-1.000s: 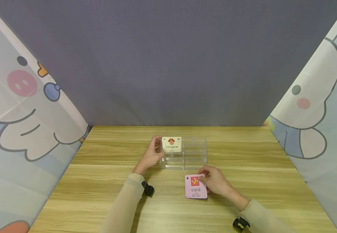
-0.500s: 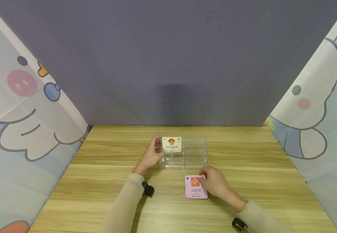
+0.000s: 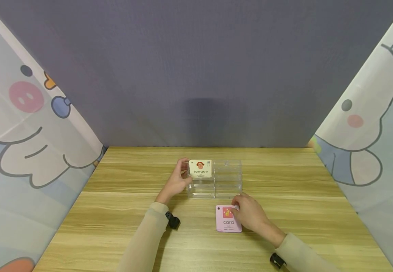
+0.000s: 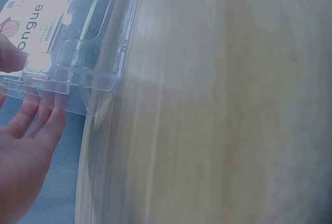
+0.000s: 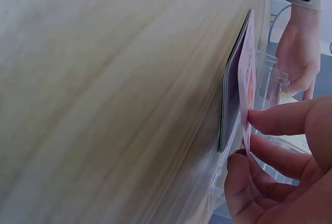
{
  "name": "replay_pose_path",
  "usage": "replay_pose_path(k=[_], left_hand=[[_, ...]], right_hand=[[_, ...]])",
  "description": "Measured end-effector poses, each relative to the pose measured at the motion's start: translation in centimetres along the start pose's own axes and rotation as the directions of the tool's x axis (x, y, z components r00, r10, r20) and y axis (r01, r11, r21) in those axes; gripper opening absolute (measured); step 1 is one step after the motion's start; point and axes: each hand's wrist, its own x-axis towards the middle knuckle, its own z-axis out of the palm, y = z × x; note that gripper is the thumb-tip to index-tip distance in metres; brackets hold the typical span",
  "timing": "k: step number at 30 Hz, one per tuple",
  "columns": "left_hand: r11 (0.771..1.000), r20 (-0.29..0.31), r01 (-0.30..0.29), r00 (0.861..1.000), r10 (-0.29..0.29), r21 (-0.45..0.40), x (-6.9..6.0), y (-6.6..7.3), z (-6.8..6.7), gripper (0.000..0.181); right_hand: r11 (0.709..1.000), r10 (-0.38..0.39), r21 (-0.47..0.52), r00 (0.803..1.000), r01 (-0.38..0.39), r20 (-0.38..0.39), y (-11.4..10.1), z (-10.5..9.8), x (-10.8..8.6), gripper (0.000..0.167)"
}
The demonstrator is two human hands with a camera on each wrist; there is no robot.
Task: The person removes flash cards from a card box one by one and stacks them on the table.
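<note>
A clear plastic display rack with several compartments (image 3: 228, 184) stands near the table's far edge. In its upper left compartment is a cream "tongue" flash card (image 3: 200, 169). My left hand (image 3: 175, 183) grips the rack's left side; in the left wrist view the thumb lies over the card's edge and the fingers are at the rack's side. Closer to me is a pink "card" flash card (image 3: 228, 223). My right hand (image 3: 252, 212) pinches its upper right corner. In the right wrist view, the pink card is tilted up from a thin stack of cards (image 5: 227, 86).
The wooden table (image 3: 132, 177) surrounds the rack and cards. A grey partition (image 3: 203, 75) rises behind it, with cartoon-printed curtains (image 3: 23, 143) at both sides. Each wrist wears a black strapped device (image 3: 173, 220).
My right wrist has shifted slightly left, and the pink card's top edge has dipped a little. My left hand and the rack have stayed in place.
</note>
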Motion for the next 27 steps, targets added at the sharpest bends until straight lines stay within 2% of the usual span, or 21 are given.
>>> replay_pose_path(k=[14,27], left_hand=[[1.000,-0.002,-0.001,1.000,0.001,0.008,0.03,0.00,0.04,0.066],[1.000,-0.015,-0.008,1.000,0.008,0.002,0.15,-0.45,0.15,0.067]], right_hand=[[0.999,-0.028,-0.041,1.000,0.027,-0.005,0.10,0.26,-0.01,0.014],[0.999,-0.042,-0.034,0.999,0.042,-0.004,0.27,0.35,0.11,0.010]])
